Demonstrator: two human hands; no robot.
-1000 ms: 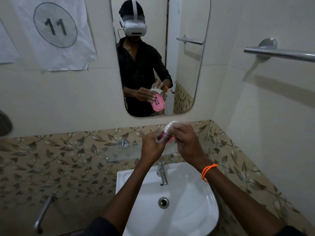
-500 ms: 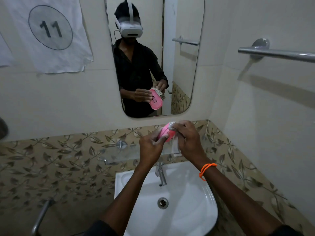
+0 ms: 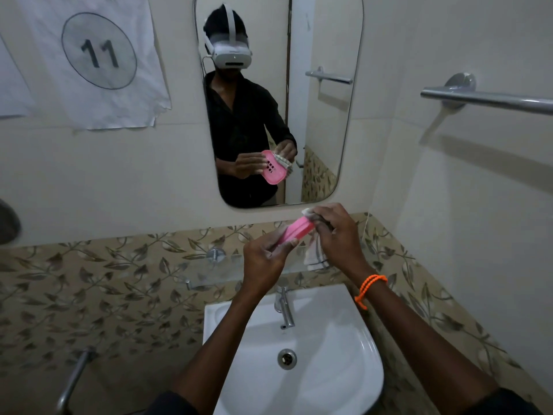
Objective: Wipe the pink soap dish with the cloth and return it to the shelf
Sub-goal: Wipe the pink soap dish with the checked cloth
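Note:
My left hand [image 3: 264, 259] grips the lower end of the pink soap dish [image 3: 296, 230], held tilted above the sink with its underside toward me. My right hand [image 3: 336, 235] holds a white cloth [image 3: 314, 256] against the dish's upper right end; part of the cloth hangs below the hand. The mirror [image 3: 278, 100] shows the dish's slotted inner face with the cloth bunched on its edge. A glass shelf [image 3: 209, 269] runs along the wall just beyond and below my hands.
A white sink [image 3: 344, 354] with a chrome tap [image 3: 284, 307] lies under my arms. A chrome towel bar [image 3: 484, 98] sticks out from the right wall. A paper sheet marked 11 [image 3: 98, 52] hangs left of the mirror. A metal handle [image 3: 73, 381] is at lower left.
The dish has tilted so more of its pink underside shows. My right hand slid the cloth toward the dish's upper right end, and a strip of cloth now hangs below that hand.

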